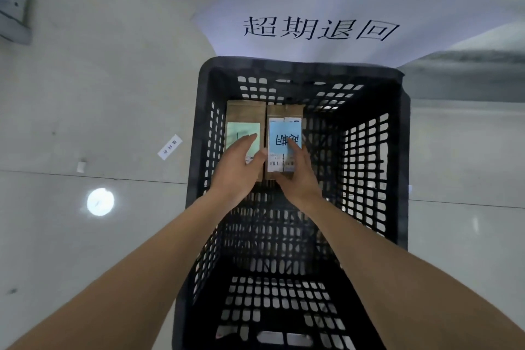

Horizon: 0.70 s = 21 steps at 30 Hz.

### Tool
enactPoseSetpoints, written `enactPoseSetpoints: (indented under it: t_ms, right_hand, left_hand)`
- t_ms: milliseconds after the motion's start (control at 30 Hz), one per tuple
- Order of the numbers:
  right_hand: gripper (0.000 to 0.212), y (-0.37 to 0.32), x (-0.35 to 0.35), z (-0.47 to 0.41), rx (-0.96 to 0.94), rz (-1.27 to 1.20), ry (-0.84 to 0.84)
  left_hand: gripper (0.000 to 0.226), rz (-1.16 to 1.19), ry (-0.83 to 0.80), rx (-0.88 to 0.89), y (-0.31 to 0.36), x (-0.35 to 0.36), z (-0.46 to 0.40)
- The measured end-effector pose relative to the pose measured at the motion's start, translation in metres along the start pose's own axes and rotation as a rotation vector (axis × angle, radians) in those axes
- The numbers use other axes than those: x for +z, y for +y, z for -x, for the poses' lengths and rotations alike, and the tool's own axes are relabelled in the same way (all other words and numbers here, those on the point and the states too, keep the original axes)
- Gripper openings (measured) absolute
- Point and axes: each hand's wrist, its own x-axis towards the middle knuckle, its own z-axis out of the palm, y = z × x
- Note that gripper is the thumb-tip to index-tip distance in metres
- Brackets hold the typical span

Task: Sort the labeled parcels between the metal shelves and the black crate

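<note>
In the head view, a black perforated plastic crate (369, 150) filled the centre and lower part of the frame, standing on a pale grey floor (99, 79). Two brown cardboard parcels lay side by side on the crate's bottom, against its far wall, in the middle of the frame. The left brown parcel with the greenish label (243, 122) and the right brown parcel with the blue-and-white label and barcodes (284, 128) touched along their long edges.

The left hand (237, 170) lay over the near end of the green-labelled parcel, fingers mostly straight and resting on its label, thumb reaching toward the seam between the two; it seemed to press rather than grip. The right hand (298, 176) held the near end of the blue-labelled parcel, its fingers lying across the label. Whether the thumb hooked the near edge could not be told.

A large white paper sheet printed with black characters (321, 28) lay beyond the crate, at upper centre. A small white printed slip (170, 146) lay on the floor at the left.

As a judgement, two parcels were already sorted into the crate, the second apparently being settled into place. No metal shelves showed clearly, so how many parcels remained could not be judged.
</note>
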Motion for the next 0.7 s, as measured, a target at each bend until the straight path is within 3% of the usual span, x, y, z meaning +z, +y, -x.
enactPoseSetpoints:
  t_ms: [200,400,567,700]
  right_hand:
    - [0.089,-0.020,-0.025,0.003,0.082,0.098,-0.132]
    - [0.082,-0.059,-0.083,0.059,0.031,0.185,-0.127]
    - [0.082,-0.122,-0.160,0.140,-0.017,0.353,-0.119]
    - [0.080,-0.199,-0.243,0.206,-0.072,0.474,-0.118]
  left_hand:
    - [0.052,-0.033,0.019,-0.019,0.011,-0.009,0.013]
    - [0.053,-0.153,0.003,-0.022,0.054,-0.039,0.061]
    - [0.057,-0.319,-0.045,0.055,0.138,-0.082,0.132]
    - [0.057,-0.384,0.021,0.193,0.231,-0.132,0.196]
